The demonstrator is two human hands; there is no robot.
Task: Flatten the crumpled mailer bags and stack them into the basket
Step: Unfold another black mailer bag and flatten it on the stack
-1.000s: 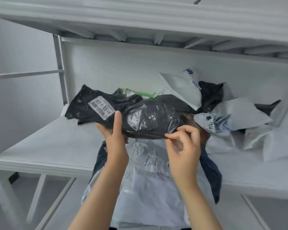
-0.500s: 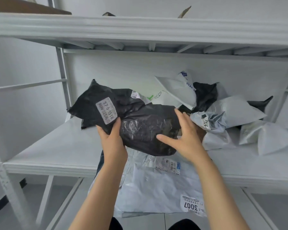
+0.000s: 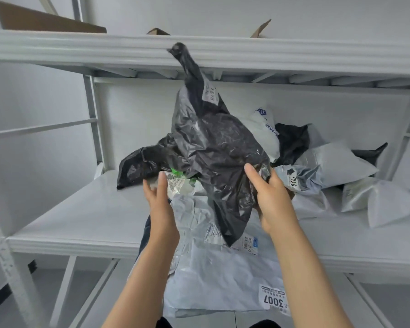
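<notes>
I am holding the black mailer bag (image 3: pixel 218 150) upright over the shelf (image 3: pixel 81 214), right hand (image 3: pixel 272 202) fingers clamped on its lower edge so it hangs loose for flattening. I cannot tell whether the left hand (image 3: pixel 160 204) is gripping.

Black mailer bag (image 3: pixel 213 147) in right hand (image 3: pixel 272 202)
</notes>
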